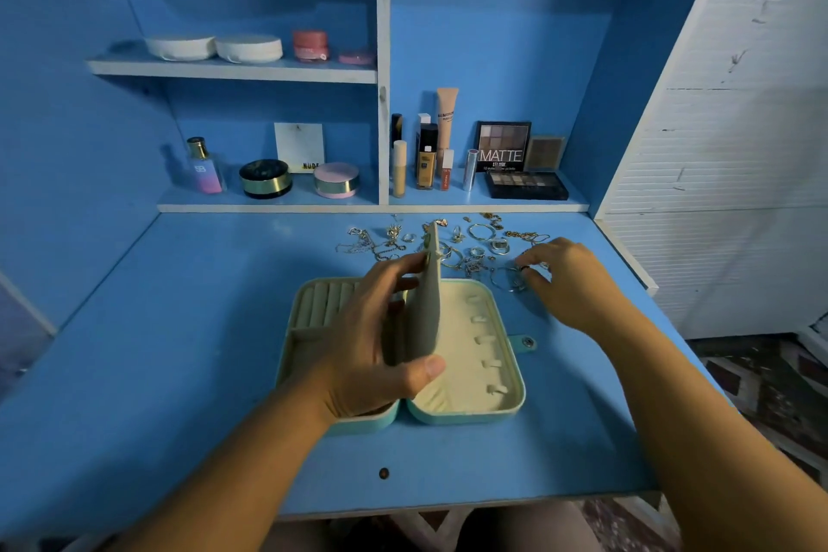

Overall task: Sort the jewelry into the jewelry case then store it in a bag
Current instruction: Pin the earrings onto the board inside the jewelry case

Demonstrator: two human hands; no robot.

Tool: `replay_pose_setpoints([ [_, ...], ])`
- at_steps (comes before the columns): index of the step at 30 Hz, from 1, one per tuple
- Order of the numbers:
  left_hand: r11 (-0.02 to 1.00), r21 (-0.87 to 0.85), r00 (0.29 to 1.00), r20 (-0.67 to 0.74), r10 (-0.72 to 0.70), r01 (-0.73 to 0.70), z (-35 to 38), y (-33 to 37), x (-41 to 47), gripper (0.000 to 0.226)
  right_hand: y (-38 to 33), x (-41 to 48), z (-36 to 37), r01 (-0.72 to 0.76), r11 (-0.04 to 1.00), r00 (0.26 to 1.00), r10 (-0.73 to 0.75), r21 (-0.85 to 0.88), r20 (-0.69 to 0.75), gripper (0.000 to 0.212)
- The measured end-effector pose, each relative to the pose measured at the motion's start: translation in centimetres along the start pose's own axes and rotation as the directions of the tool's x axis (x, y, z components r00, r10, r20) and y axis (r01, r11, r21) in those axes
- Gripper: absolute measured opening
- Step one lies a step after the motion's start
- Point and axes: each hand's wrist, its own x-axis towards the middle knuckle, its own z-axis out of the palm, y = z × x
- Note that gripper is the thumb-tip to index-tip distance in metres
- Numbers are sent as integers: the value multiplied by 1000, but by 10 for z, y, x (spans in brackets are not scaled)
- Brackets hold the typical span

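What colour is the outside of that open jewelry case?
The jewelry case is turquoise outside, best seen in the head view.

Open mint jewelry case [466,415], scattered jewelry [475,247]

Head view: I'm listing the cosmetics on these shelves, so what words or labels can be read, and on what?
"MATTE": on the upright eyeshadow palette, lower shelf, right bay.
"NUDE": at the bottom of the white card, lower shelf, left bay.
Too small or blurred to read: the line under MATTE, and the print on the peach tube, the foundation bottle and the perfume bottle.
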Motion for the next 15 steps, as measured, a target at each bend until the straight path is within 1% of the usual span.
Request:
replay_pose_setpoints([
  [4, 1000, -26, 1000, -21, -2, 1, -1, -2, -2, 89, -10, 13, 1, 114, 991, 993, -111, -74, 46, 18],
  [7, 999, -39, 1000, -22, -5, 4, -1, -3, -3, 88, -17, 21, 4, 179, 979, 980, -170, -92, 99, 17],
  [15, 999, -43, 999, -32, 8, -10, -1, -8, -3, 87, -32, 33, 6, 170, 967, 974, -136, -189, 182, 20],
])
